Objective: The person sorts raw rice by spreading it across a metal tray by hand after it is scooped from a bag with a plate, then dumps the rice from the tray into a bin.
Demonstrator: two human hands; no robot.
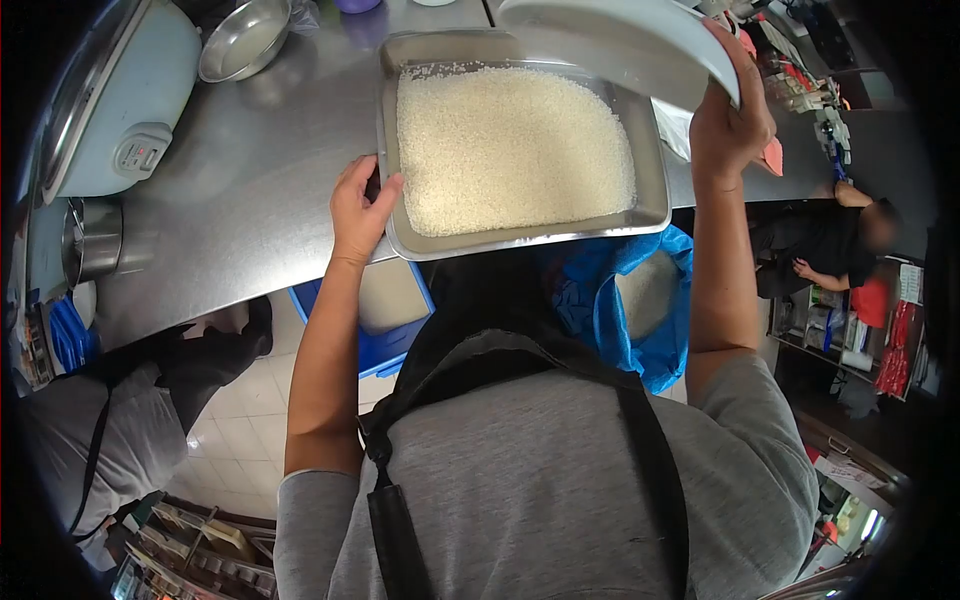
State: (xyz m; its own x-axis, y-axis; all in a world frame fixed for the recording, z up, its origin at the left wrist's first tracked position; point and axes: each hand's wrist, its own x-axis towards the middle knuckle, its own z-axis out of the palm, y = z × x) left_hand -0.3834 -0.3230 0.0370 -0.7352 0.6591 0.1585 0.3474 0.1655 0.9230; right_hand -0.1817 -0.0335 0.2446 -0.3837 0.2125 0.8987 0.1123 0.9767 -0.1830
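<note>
So your metal tray [393, 215] sat at the near edge of the steel counter [240, 200], loaded with loose whitish grains [510, 150] in a wide, pretty even layer with a rounded far-right corner. Your left hand [362, 212] gripped the tray's left rim, while your right hand [733, 125] had the pale bowl [620, 45] pinched by its edge, tipped over the far right side.

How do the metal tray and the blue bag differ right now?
The metal tray is rigid, shiny and rectangular, while the blue bag is soft and crumpled, with an uneven mouth. The tray is up at the counter, with the left hand touching its side; the bag is below the counter's edge, clear of that hand. Both hold pale grains.
</note>
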